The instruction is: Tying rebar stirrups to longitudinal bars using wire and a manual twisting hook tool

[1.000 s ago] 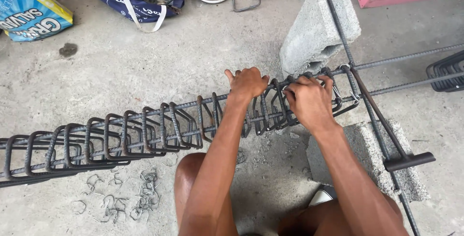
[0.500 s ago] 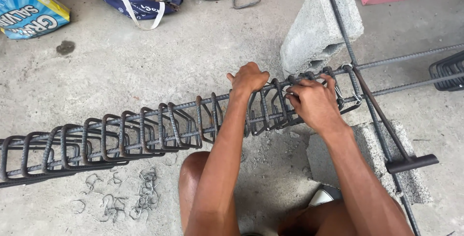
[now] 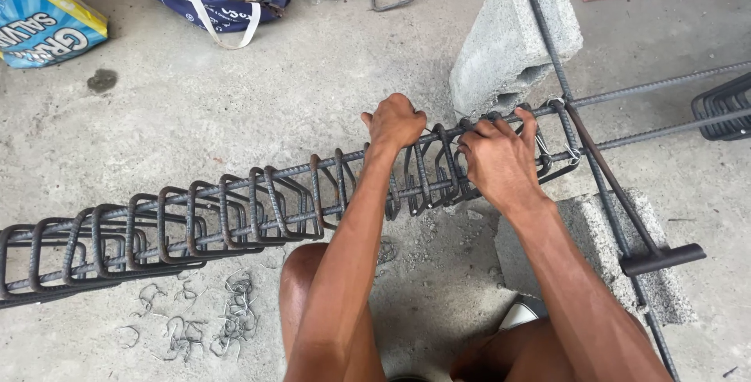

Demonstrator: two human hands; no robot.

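The rebar cage (image 3: 235, 214) lies across the concrete floor, its right end passing in front of the tilted concrete block (image 3: 512, 37). Just left of that block, the left hand (image 3: 395, 122) curls closed over the top bar. Directly below the block, the right hand (image 3: 497, 159) grips the stirrups (image 3: 426, 171). A T-handled tool (image 3: 626, 210) rests right of the block.

Rusty ribbed steel cage (image 3: 235, 210), rough grey concrete blocks (image 3: 512, 37), matt floor (image 3: 235, 108).
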